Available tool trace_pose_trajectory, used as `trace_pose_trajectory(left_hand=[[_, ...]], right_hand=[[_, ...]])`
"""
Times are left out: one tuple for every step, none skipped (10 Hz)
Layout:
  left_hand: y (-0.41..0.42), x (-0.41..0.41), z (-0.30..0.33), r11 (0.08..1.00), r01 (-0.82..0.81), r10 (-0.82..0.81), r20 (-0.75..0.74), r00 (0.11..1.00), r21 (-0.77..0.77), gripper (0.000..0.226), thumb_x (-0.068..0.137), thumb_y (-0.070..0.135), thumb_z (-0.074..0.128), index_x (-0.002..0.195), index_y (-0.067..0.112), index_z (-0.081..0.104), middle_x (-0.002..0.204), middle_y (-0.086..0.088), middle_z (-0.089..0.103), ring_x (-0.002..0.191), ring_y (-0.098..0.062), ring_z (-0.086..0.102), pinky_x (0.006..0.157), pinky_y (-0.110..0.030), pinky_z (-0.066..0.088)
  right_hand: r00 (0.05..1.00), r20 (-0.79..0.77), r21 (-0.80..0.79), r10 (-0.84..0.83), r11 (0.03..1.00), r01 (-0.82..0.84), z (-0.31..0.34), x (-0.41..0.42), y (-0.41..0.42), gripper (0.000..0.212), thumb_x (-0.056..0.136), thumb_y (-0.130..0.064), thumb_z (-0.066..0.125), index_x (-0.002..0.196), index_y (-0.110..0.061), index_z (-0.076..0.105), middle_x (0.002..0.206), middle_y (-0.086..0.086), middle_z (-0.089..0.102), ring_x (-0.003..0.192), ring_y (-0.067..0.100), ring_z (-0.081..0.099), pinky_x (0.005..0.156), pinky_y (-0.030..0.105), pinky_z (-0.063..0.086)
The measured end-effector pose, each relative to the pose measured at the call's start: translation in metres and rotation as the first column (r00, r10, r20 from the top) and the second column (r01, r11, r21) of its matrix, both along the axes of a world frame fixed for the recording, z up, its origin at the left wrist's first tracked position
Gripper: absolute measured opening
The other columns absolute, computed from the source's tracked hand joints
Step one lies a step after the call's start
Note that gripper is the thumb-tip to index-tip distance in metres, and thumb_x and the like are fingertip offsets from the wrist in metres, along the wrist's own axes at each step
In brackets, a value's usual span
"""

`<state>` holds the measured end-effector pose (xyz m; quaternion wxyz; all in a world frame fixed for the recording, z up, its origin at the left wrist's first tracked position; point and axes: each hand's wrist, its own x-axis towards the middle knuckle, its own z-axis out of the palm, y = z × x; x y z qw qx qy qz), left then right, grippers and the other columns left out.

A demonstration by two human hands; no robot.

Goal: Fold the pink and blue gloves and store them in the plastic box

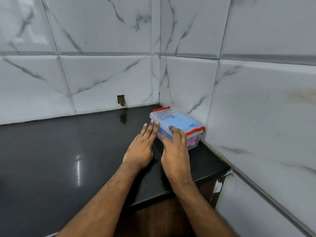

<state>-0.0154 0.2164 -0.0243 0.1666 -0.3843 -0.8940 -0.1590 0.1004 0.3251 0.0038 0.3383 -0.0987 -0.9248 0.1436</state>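
A clear plastic box (172,115) with red clips stands in the corner of the black counter, its lid on. Blue glove material (177,123) shows through the lid, and pink glove material (192,142) shows through the near side wall. My left hand (142,145) lies flat, fingers spread, with its fingertips touching the box's left edge. My right hand (176,147) rests on the near long edge of the lid, its fingers lying over the rim. Neither hand grips anything.
The black glossy counter (68,151) runs left from the corner. White marble-look tiled walls (256,108) close it in behind and on the right. A small cut-out hole (121,100) sits low in the back wall. The counter's front edge lies below my wrists.
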Motion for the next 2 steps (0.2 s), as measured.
trace_pose_trajectory(left_hand=[[-0.0044, 0.0129, 0.0039, 0.999, -0.034, 0.034, -0.002, 0.999, 0.022, 0.099, 0.088, 0.0, 0.044, 0.158, 0.029, -0.018, 0.173, 0.001, -0.017, 0.16, -0.021, -0.011, 0.128, -0.034, 0.018], [-0.0092, 0.0229, 0.0038, 0.985, -0.128, 0.134, -0.043, 0.99, 0.119, 0.091, 0.093, 0.002, 0.045, 0.165, 0.021, -0.007, 0.174, -0.002, -0.012, 0.161, -0.022, -0.005, 0.126, -0.038, 0.025]], right_hand=[[0.999, 0.011, 0.032, -0.033, 0.999, 0.032, -0.0001, -0.0003, -0.0035, 0.044, 0.092, -0.011, 0.068, 0.135, -0.021, 0.064, 0.156, 0.007, 0.04, 0.148, 0.026, 0.029, 0.114, 0.047, 0.04], [0.998, -0.057, 0.095, -0.031, 0.995, 0.036, -0.0003, 0.0009, -0.0054, 0.038, 0.083, -0.013, 0.076, 0.119, -0.024, 0.071, 0.146, 0.007, 0.051, 0.141, 0.027, 0.036, 0.101, 0.054, 0.044]])
